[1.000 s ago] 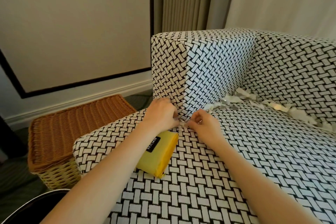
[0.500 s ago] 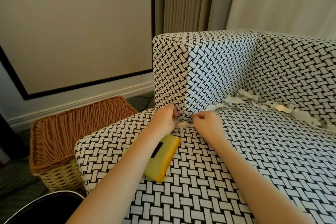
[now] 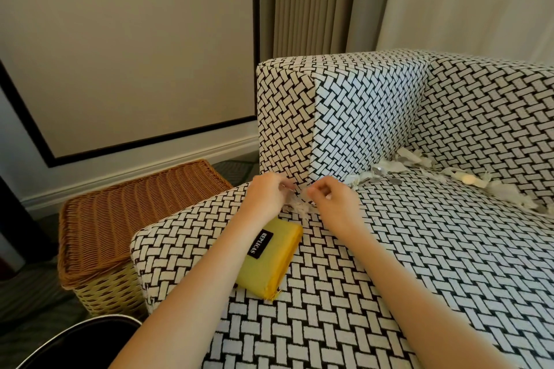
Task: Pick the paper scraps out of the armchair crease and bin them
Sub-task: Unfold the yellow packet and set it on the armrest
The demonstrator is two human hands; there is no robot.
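White paper scraps (image 3: 400,162) lie along the crease between the seat and the back of the black-and-white woven armchair (image 3: 419,249), running right past another cluster of scraps (image 3: 506,192). At the front corner of the armrest, my left hand (image 3: 265,196) and my right hand (image 3: 337,204) face each other, fingertips pinched on a thin white scrap (image 3: 302,192) stretched between them. A small clump of scraps (image 3: 299,208) lies on the seat just below the fingers. The rim of a black bin (image 3: 81,341) shows at the bottom left.
A yellow pouch (image 3: 271,257) with a black label lies on the seat under my left forearm. A lidded wicker basket (image 3: 126,219) stands on the floor left of the chair. Silvery coins (image 3: 380,171) sit among the scraps. Curtains hang behind.
Both hands have lifted a little from the armrest corner and drawn apart. A clump of white scraps now shows between and below the fingers.
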